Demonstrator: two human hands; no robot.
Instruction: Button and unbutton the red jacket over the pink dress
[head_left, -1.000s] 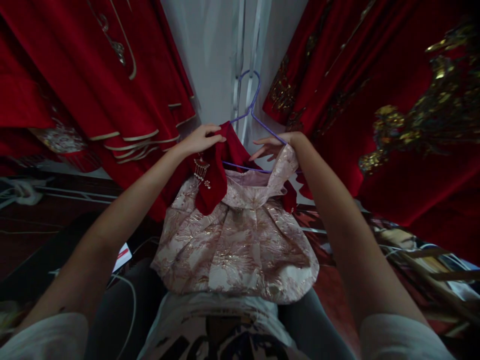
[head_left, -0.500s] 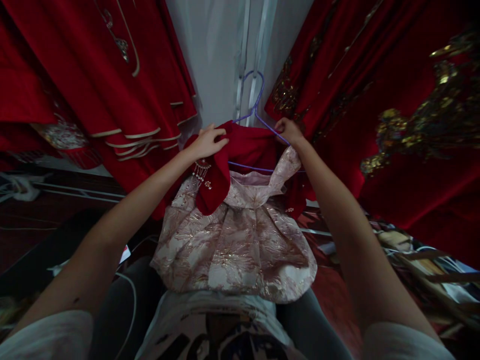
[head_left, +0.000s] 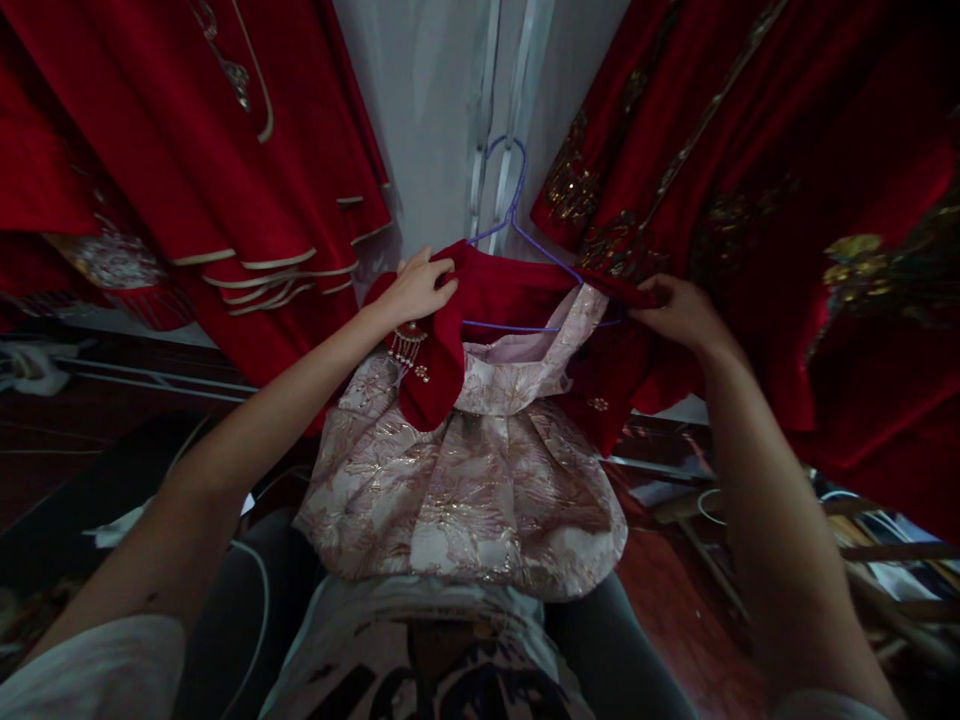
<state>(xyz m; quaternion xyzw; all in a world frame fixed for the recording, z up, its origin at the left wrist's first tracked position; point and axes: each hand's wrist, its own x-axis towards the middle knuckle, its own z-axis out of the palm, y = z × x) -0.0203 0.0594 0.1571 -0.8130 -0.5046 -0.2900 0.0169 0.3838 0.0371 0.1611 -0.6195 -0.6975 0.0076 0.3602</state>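
Observation:
A purple hanger [head_left: 517, 200] hangs by its hook against the pale surface in front of me. On it is a pink and gold brocade dress [head_left: 480, 480], its hem lying near my lap. A small red jacket [head_left: 431, 390] with beaded trim drapes over the hanger and the dress's top. My left hand [head_left: 420, 287] is closed on the jacket's left shoulder. My right hand [head_left: 679, 312] pinches the jacket's other edge, pulling it out to the right, past the dress strap [head_left: 581, 320].
Red garments with pale piping [head_left: 277, 200] hang at the left. More red cloth with gold sequins [head_left: 855, 270] hangs at the right. A wooden frame [head_left: 892, 555] with cables stands at the lower right. A white cable [head_left: 262, 600] runs beside my leg.
My right hand has moved from the hanger's right arm outward to the right, drawing the red jacket's edge with it. My left hand has stayed in place.

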